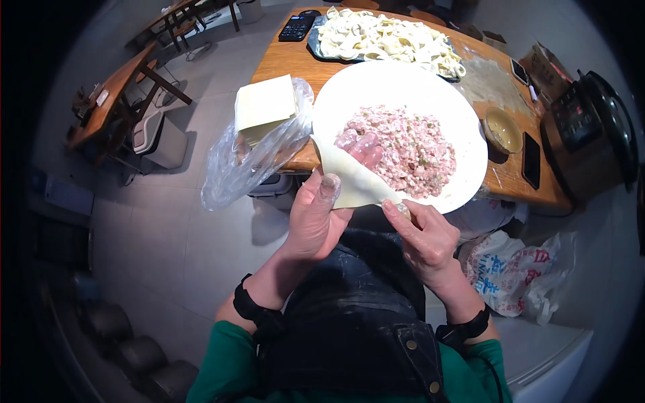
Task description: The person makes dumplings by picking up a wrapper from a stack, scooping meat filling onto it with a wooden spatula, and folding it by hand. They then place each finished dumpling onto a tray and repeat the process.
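A folded dumpling wrapper [357,183], roughly triangular, is held in front of me over the near rim of a large white plate [396,77]. My left hand [321,215] grips it, thumb on the near face and fingers behind. My right hand [426,236] pinches its right corner between thumb and fingers; a small pale object shows there, too hidden to name. Pink minced meat filling [410,148] with green bits lies heaped on the plate. Left of the plate, a stack of square wrappers [266,104] sits on a clear plastic bag [252,168].
Behind the plate, a dark tray [313,46] bears many wrapped dumplings [383,37]. A calculator [296,28] lies left of it. On the right are a small bowl [502,131], a phone [531,160] and a rice cooker [591,131]. A printed plastic bag [507,272] lies below the table.
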